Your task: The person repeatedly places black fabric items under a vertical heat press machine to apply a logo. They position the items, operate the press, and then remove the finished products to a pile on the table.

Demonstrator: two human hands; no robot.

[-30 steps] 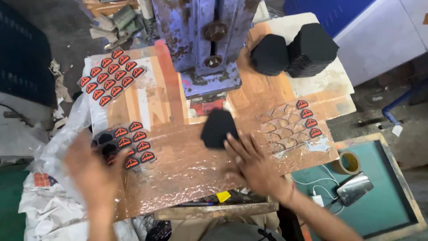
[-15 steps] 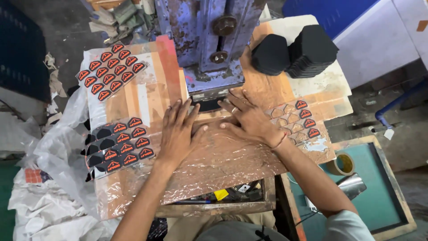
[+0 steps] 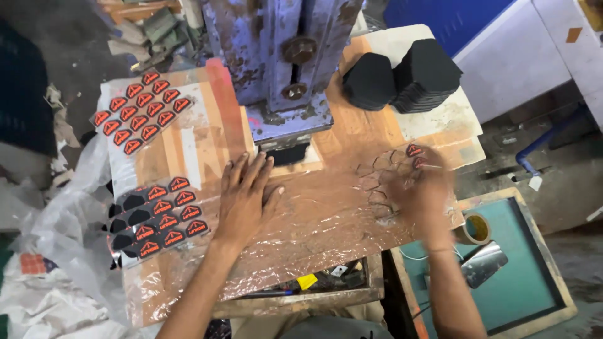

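1. Two bare hands are over a table [image 3: 207, 132] wrapped in crinkly clear plastic.
2. The left hand [image 3: 246, 199] lies flat on the plastic, palm down, with its fingers spread and holding nothing.
3. Its fingertips point at the foot of a big blue metal machine [image 3: 286, 69], just beside a black piece [image 3: 290, 154] sitting under the machine.
4. The right hand [image 3: 422, 191] is a blur, so I cannot tell if its fingers are loose or pinching something.
5. It hangs over a sheet of stickers [image 3: 392, 172] at the right side of the table, where most shapes are only empty outlines and a few red and black stickers sit at the top.
6. More red and black stickers [image 3: 160, 216] lie in rows near the left hand, on its left.
7. Another sheet of red stickers [image 3: 141, 110] sits farther back on the left.
8. Two stacks of black pieces [image 3: 405, 78] stand at the back right, beside the machine.
9. A roll of tape [image 3: 475, 227] lies on a green tray [image 3: 534, 276] near the right arm.
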